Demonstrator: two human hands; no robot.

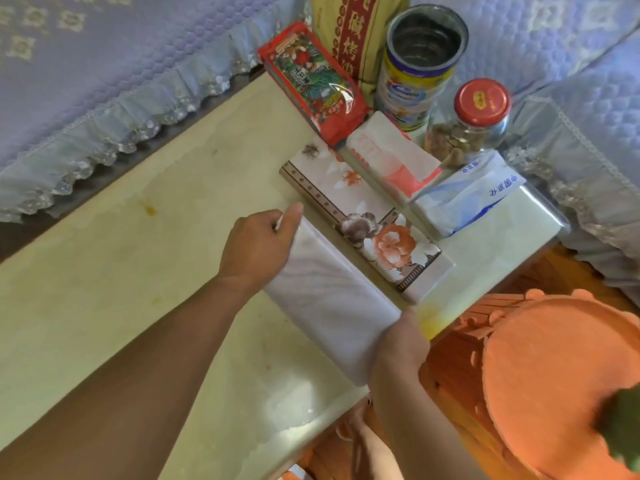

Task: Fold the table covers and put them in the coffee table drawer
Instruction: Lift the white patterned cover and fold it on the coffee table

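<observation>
The translucent white table cover (332, 306) is folded into a long, thick strip lying on the coffee table (121, 271), just beside a folded floral cover (374, 233). Your left hand (259, 244) is closed on its far end, thumb on top; your right hand (398, 351) grips its near end at the table's front edge. The tabletop to your left lies bare; packets and jars crowd the far right corner.

Glossy pale tabletop (104, 271), translucent smooth plastic table cover (329, 306), shiny metal tin (415, 67), glass jar (474, 133).
</observation>
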